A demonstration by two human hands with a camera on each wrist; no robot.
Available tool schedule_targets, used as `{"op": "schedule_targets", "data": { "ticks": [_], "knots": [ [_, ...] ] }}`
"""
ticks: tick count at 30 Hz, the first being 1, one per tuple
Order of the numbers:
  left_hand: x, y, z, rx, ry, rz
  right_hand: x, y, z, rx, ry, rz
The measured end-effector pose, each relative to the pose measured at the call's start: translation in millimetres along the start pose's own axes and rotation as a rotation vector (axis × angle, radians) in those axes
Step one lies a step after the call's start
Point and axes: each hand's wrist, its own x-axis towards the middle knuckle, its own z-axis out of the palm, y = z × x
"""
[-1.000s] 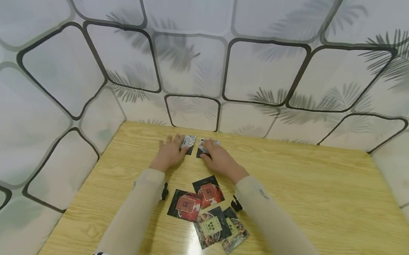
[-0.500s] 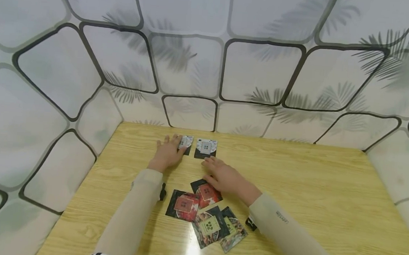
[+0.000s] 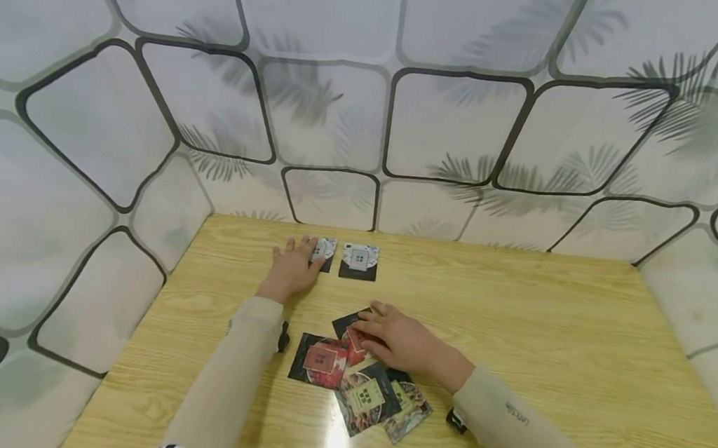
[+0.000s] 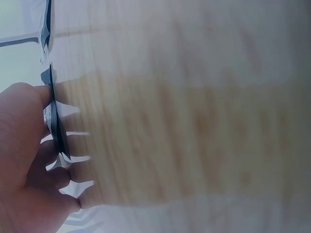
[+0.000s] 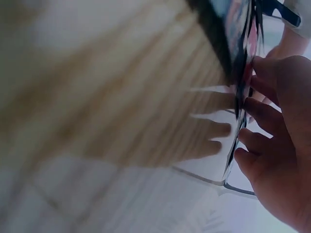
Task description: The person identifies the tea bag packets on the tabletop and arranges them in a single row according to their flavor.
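My left hand (image 3: 292, 268) lies with fingers spread over the left edge of a white-and-black packet (image 3: 325, 255), thumb near its lower corner. In the left wrist view that packet (image 4: 57, 124) shows edge-on beside the fingers. A matching packet (image 3: 359, 260) lies flat just to its right. Nearer to me, my right hand (image 3: 409, 340) reaches over a red-and-black packet (image 3: 345, 323), hiding its right part. The right wrist view has the fingers (image 5: 262, 116) extended, their tips right at the packets' surface.
Another red-and-black packet (image 3: 321, 362) lies left of the covered one. Two packets with yellow-green labels, one in front (image 3: 365, 399) and one partly beneath it (image 3: 410, 412), overlap closer to me. The wooden table (image 3: 544, 358) meets a patterned wall covering (image 3: 455, 133) at the back and sides.
My right hand has left the right white-and-black packet, now uncovered, and moved toward me onto the upper red-and-black packet. The left hand stays on its packet.
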Motion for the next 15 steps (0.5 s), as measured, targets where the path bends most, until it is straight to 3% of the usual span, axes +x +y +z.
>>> {"op": "schedule_targets", "data": {
  "ticks": [6, 15],
  "knots": [
    [-2.6, 2.1, -2.1, -0.010, -0.003, -0.007, -3.8, -0.4, -2.0, 0.022, 0.004, 0.040],
    [-2.8, 1.9, -3.2, -0.008, 0.009, 0.003, -9.2, 1.0, -6.9, -0.055, 0.071, 0.127]
  ]
}}
